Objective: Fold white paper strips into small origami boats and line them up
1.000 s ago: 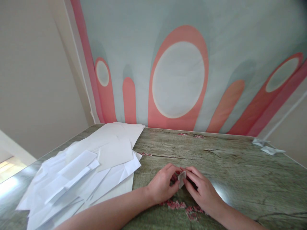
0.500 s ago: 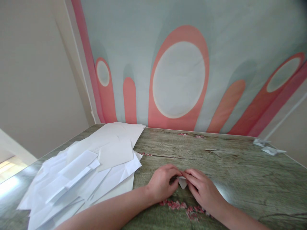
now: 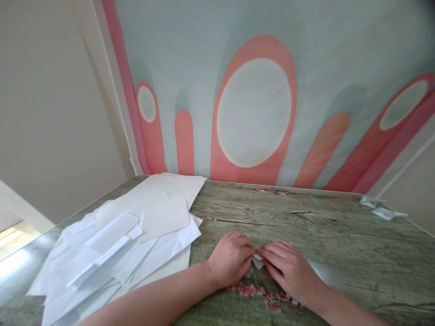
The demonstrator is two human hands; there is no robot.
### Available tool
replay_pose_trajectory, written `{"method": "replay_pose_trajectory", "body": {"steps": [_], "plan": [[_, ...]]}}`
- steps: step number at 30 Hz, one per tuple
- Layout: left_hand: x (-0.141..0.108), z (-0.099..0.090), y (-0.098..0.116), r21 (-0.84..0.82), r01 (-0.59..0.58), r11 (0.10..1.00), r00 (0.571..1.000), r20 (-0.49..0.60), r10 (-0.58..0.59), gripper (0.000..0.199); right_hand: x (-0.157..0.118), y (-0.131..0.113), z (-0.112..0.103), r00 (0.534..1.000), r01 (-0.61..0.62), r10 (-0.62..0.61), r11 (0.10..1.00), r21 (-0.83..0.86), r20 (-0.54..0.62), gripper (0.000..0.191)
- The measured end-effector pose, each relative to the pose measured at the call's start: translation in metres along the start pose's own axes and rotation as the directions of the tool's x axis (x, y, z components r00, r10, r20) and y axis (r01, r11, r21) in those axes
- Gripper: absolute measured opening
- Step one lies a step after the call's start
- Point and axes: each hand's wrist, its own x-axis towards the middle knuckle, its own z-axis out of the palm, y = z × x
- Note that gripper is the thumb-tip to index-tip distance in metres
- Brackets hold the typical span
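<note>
A small folded piece of white paper [image 3: 258,261] is pinched between my two hands, just above the wood-patterned table [image 3: 234,203]. My left hand [image 3: 231,258] has its fingers curled closed at the paper's left side. From the right, my right hand [image 3: 287,267] grips it with thumb and fingers pressed together. The fingertips of both hands nearly meet at the top of the paper. Most of the paper is hidden behind the fingers; only a pointed lower flap shows.
To the left lies a spread pile of white paper sheets [image 3: 163,219], some creased and folded. Two small folded paper pieces [image 3: 387,213] rest near the right edge. Behind the table stands a wall covering [image 3: 200,68] with coral shapes.
The fingers of my left hand have closed in more tightly at the paper, and the gap beside its thumb has gone. My right hand's fingers have shifted slightly.
</note>
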Motion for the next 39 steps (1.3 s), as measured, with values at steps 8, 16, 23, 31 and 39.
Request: {"method": "replay_pose_trajectory", "body": {"steps": [8,16,23,31,39], "plan": [[-0.001,-0.006,0.005,0.088,-0.034,0.996,0.994,0.105,0.025,0.024,-0.001,-0.006,-0.009,0.995,0.058,-0.051,0.996,-0.071,0.089,0.035],[0.000,-0.004,0.011,0.225,-0.075,0.971,0.981,0.191,0.031,0.029,-0.010,-0.011,0.000,0.989,0.139,-0.117,0.954,-0.264,0.095,0.038],[-0.001,-0.003,0.011,0.214,-0.138,0.967,0.975,0.199,0.095,0.032,-0.010,-0.014,-0.020,0.965,0.105,-0.069,0.985,-0.135,0.252,0.063],[-0.001,-0.009,0.013,0.233,-0.192,0.953,0.962,0.235,0.137,0.035,-0.013,-0.015,-0.037,0.920,0.064,-0.032,0.996,-0.068,0.391,0.083],[-0.003,-0.008,0.013,0.232,-0.202,0.951,0.958,0.247,0.143,0.037,-0.010,-0.016,-0.039,0.905,-0.002,0.013,1.000,-0.026,0.425,0.081]]}}
